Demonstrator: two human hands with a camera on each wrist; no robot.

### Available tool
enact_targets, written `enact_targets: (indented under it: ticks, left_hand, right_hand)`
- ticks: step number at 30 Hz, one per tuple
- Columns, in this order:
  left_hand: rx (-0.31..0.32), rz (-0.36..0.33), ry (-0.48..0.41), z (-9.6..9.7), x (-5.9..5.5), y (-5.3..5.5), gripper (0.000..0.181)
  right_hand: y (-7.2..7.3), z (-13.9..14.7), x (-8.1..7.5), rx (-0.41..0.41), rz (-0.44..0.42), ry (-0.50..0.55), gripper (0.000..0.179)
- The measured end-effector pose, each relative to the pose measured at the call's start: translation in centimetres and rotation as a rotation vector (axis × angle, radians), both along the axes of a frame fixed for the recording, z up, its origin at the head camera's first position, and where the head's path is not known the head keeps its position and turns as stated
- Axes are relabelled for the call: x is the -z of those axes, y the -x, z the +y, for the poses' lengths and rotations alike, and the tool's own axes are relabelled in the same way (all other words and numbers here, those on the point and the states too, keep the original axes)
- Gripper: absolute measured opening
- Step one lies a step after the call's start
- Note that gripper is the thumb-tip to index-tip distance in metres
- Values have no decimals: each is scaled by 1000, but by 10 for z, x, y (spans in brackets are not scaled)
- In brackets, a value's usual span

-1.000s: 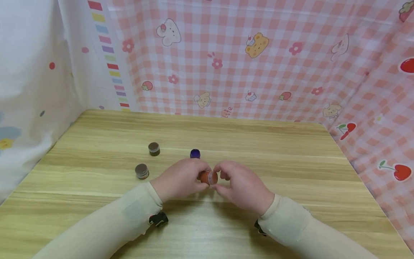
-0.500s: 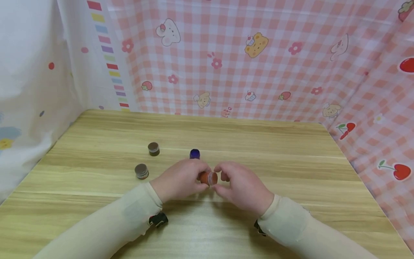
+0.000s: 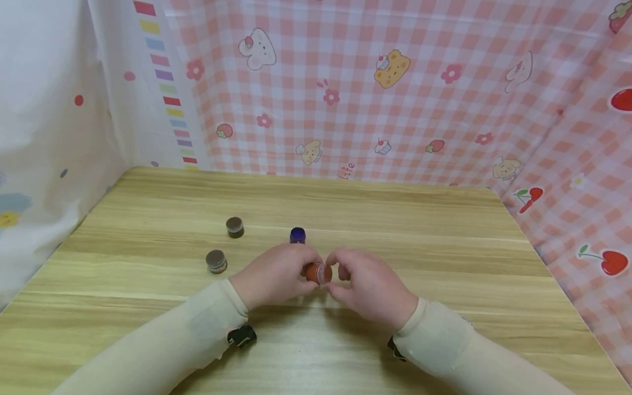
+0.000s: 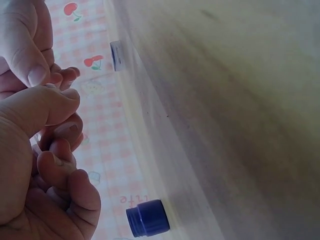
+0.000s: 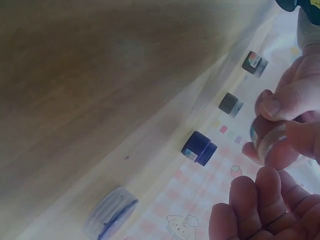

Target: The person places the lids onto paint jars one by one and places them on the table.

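My left hand [image 3: 276, 272] grips a small orange-red paint jar [image 3: 316, 272], tipped on its side with its clear lid pointing right. At that lid, the thumb and index finger of my right hand [image 3: 369, 282] pinch the rim. In the right wrist view the jar [image 5: 267, 140] shows between both hands, partly covered by fingers. Just behind my left hand stands a dark blue jar [image 3: 298, 235], its threaded neck uncovered in the left wrist view. A loose clear lid [image 5: 111, 213] with blue smears lies on the table in the right wrist view; my right hand hides it from the head view.
Two dark brown jars with lids stand left of my hands, one farther back [image 3: 235, 227] and one nearer [image 3: 216, 261]. All rest on a wood-grain table [image 3: 395, 214]. A pink checked cloth [image 3: 355, 120] hangs along the back and right sides, white cloth at left.
Almost nothing differs. Both hands stay on the orange-red jar, with only a very slight shift of the fingers and jar; the other jars stand where they were.
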State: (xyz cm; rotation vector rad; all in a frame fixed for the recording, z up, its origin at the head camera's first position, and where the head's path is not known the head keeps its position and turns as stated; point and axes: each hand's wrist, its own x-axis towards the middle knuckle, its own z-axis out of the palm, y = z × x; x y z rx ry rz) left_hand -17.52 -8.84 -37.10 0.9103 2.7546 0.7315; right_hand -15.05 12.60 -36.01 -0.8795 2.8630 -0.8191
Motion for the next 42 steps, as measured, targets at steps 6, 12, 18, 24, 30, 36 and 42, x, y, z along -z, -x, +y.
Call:
enact_targets:
  ticks: [6, 12, 18, 24, 30, 36, 42]
  left_hand:
    - [-4, -7, -4, 0, 0, -1, 12]
    - [-3, -8, 10, 0, 0, -1, 11]
    - [-4, 5, 7, 0, -1, -1, 12]
    - [0, 7, 5, 0, 0, -1, 13]
    - [-5, -11, 12, 0, -1, -1, 11]
    - [-1, -7, 13, 0, -2, -1, 11]
    - [5, -9, 7, 0, -2, -1, 13]
  right_hand:
    - [0, 0, 1, -2, 11, 1, 24]
    - [0, 0, 2, -5, 14, 1, 20]
    - [-1, 0, 2, -5, 5, 6, 24]
    - [-1, 0, 1, 3, -11, 0, 25]
    - [-1, 0, 0, 13, -22, -11, 20]
    - [-2, 0, -1, 22, -41, -8, 25]
    - [-2, 0, -1, 10, -21, -12, 18]
